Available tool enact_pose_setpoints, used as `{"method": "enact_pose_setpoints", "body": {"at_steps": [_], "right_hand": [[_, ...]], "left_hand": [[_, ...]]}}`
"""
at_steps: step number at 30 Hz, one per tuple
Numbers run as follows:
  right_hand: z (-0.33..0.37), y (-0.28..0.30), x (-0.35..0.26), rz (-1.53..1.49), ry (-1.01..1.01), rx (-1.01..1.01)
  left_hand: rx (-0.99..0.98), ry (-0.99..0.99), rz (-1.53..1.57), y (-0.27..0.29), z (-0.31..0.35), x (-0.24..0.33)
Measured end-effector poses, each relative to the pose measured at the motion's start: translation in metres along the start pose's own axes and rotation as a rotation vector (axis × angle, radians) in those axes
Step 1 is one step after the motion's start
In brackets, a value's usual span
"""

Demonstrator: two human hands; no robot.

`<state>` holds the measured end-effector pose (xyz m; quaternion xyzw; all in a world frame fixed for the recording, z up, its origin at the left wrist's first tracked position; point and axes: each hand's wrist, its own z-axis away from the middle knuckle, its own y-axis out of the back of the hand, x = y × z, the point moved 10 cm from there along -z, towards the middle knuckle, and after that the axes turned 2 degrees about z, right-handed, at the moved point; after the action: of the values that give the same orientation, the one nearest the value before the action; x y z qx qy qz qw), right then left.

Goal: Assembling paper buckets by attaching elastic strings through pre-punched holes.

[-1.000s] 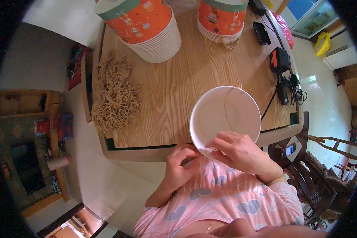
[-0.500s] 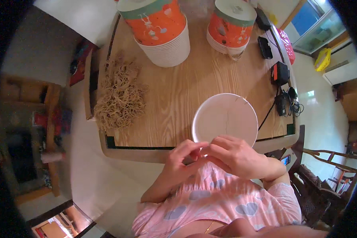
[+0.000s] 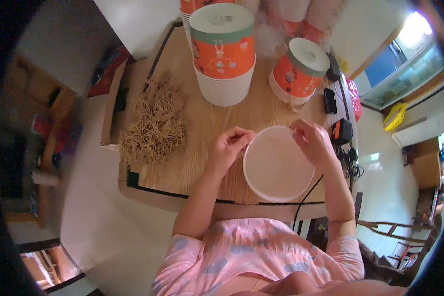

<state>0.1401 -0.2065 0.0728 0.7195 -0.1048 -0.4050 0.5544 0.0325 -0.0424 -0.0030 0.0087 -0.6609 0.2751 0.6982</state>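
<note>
A: Where do we have the white bucket (image 3: 279,165)?

B: Right in front of us, by the near edge of the wooden table (image 3: 197,148), its mouth turned up toward us. Whether it rests there or is held just above, we can't tell.

A: How do we expect it to handle?

B: Light, we'd guess, like coated card: stiff around the rim, but the wall could dent if we squeezed. We'd take it by the rim, on opposite sides.

A: And its looks?

B: Round, plain and white inside; we can't make out its outside.

A: The hands?

B: At the far rim. The left hand (image 3: 236,140) is narrow, thumb drawn toward the fingers; the right hand (image 3: 311,140) bends its fingers at the other side. Whether either grips anything, we cannot tell.

A: Beyond them?

B: Tangled tan twine (image 3: 154,129) off to our left, then a tall orange stack (image 3: 224,56) and a smaller orange stack (image 3: 297,78), both upside down.
</note>
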Motion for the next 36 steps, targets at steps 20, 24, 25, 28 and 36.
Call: {"method": "enact_pose_setpoints", "body": {"at_steps": [20, 24, 25, 28, 36], "right_hand": [[-0.017, -0.074, 0.022, -0.877, -0.263, -0.309], [-0.018, -0.104, 0.028, -1.115, -0.400, -0.420], [-0.016, -0.109, 0.018, -1.195, -0.422, -0.498], [-0.021, -0.107, 0.006, -1.232, -0.417, -0.507], [-0.015, -0.121, 0.016, -1.212, -0.485, -0.535]], "left_hand": [[-0.330, 0.098, 0.005, -0.052, -0.046, -0.009], [-0.327, 0.001, 0.057, -0.048, -0.047, -0.014], [-0.319, 0.007, 0.062, -0.046, -0.046, -0.018], [-0.295, -0.006, 0.002, -0.042, -0.045, -0.014], [-0.199, -0.048, -0.072, -0.032, -0.047, -0.015]]}}
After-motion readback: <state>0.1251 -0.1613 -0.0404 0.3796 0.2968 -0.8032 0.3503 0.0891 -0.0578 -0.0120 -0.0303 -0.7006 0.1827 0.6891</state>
